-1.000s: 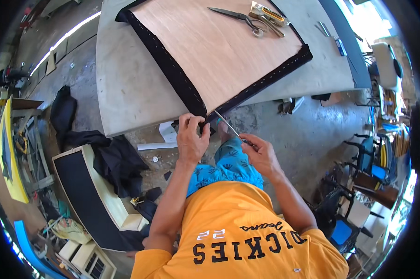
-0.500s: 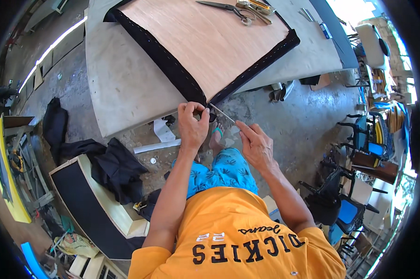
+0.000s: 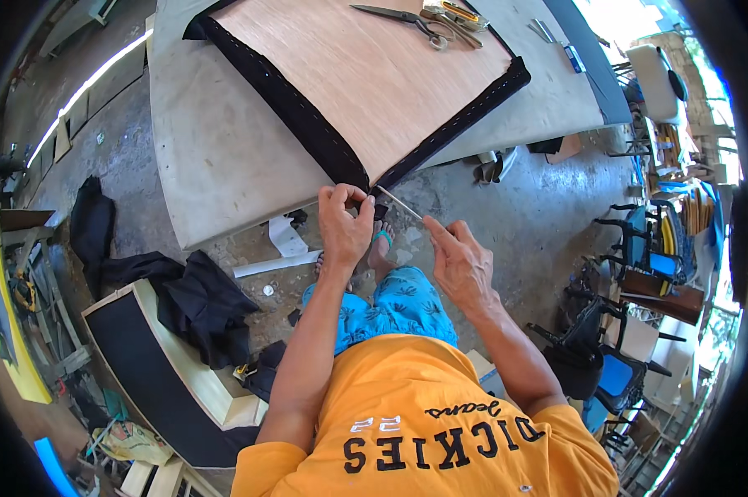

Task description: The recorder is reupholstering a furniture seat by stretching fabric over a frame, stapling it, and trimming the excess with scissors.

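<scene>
A light plywood panel [image 3: 366, 91] lies on the padded table, its edges wrapped in black fabric [image 3: 295, 116] fastened with a row of staples. At the panel's near corner, my left hand [image 3: 345, 225] is closed, thumb and fingertips pinching the black fabric. My right hand [image 3: 463, 263] grips a thin metal rod-like tool [image 3: 405, 205]; its handle is hidden in my fingers. The tool's tip points at the same corner, close to my left fingertips. Whether it presses into the fabric I cannot tell.
Black-handled scissors [image 3: 407, 18] and a metal hand tool [image 3: 459, 20] lie on the panel. The pale table [image 3: 200, 166] extends left. On the floor are black cloth [image 3: 204, 306], white scraps [image 3: 284, 240] and a curved frame [image 3: 154, 364]. Chairs [image 3: 618, 373] crowd the right.
My right hand has shifted slightly right and down with the tool. My left hand keeps its pinch at the corner. The whole view has moved a little.
</scene>
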Demonstrator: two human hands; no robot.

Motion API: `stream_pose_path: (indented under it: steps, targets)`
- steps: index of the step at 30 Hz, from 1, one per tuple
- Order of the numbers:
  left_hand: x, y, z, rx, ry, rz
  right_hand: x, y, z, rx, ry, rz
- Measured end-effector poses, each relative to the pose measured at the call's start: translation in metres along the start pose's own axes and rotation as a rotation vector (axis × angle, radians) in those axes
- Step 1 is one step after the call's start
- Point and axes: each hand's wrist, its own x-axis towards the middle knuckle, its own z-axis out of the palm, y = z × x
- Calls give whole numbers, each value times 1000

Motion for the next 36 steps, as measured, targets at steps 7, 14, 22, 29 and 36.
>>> stream_pose_path:
  steps: [7,14,22,29,36]
  targets:
    - [2,1,-1,2,-10,-2,7,5,-8,-45,-22,-69]
    - [4,-2,-1,-19,-38,11,29,4,-28,-315,-66,-292]
    - [4,-8,0,-1,-61,37,34,36,2,45,-204,-213]
    - [7,-4,-1,34,-86,54,-5,41,58,997,-246,358]
    - [6,-1,-1,58,-94,37,-8,24,41,343,72,16]
